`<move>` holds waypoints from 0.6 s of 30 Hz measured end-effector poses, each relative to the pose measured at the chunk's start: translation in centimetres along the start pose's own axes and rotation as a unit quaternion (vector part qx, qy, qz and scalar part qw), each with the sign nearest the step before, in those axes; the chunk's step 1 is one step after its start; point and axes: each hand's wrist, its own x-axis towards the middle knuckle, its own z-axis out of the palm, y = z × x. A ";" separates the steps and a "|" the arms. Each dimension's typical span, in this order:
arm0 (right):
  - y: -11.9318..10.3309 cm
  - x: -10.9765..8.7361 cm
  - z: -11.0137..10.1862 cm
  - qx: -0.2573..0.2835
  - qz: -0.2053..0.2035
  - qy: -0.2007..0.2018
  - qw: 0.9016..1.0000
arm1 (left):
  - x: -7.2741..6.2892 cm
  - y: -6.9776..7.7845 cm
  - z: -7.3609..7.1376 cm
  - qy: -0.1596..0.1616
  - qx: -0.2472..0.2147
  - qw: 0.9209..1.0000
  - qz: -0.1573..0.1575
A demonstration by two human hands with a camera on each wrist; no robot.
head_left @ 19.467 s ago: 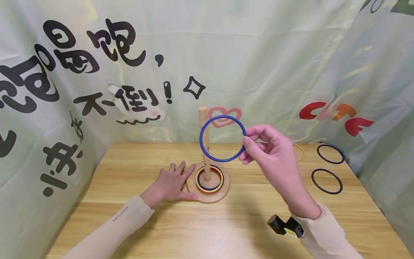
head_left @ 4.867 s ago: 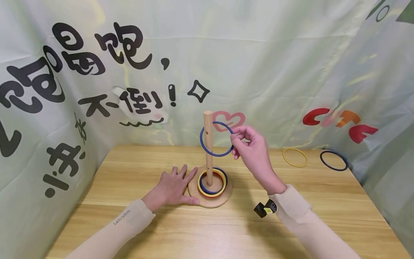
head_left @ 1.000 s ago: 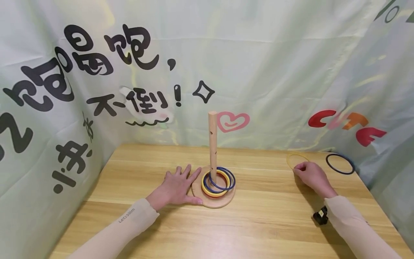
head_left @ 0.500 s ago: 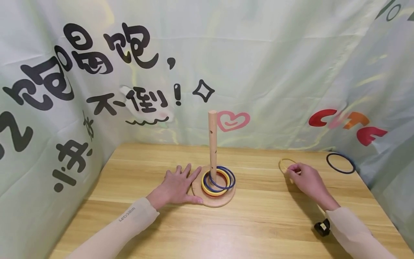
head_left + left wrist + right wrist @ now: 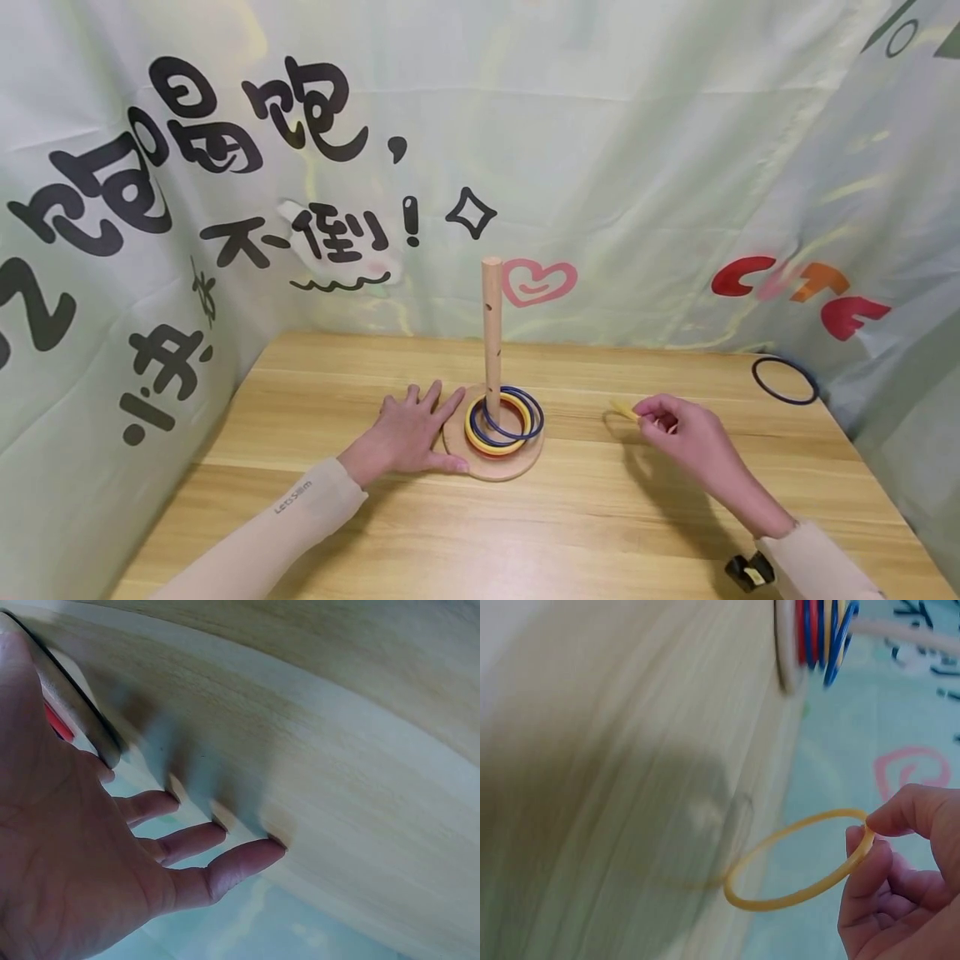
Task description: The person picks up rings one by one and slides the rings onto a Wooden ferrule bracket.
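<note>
My right hand [image 5: 693,437] pinches a yellow ring [image 5: 802,894] between thumb and fingers, raised off the table; in the head view the ring is seen nearly edge-on. To its left stands a wooden peg [image 5: 492,333] on a round wooden base [image 5: 529,457]. Several red, yellow and blue rings are stacked around the foot of the peg, and the top blue ring [image 5: 542,417] lies tilted. My left hand [image 5: 408,433] rests at the left edge of the base, fingers spread and straight; the left wrist view shows its palm and fingertips [image 5: 266,853] on the table side.
A dark blue ring [image 5: 785,382] lies at the back right corner of the wooden table [image 5: 390,533]. Behind the table hangs a pale printed cloth [image 5: 637,167], which also covers both sides. A small black camera [image 5: 750,572] is strapped at my right wrist.
The right hand has picked the yellow ring up from the back right and carried it left and nearer. Earlier, blue rings went onto the peg. The left hand stays in place.
</note>
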 end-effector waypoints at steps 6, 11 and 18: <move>-3.2 -1.0 0.8 0.031 -0.040 -0.027 0.998 | 0.0 0.0 0.0 -0.002 0.002 1.000 0.002; -6.0 -1.6 1.2 0.063 -0.090 -0.030 0.993 | -0.1 0.0 0.0 0.000 0.001 1.000 0.002; -9.8 -1.8 0.7 0.078 -0.166 -0.050 0.982 | 0.0 -0.1 0.1 0.000 -0.003 1.000 0.002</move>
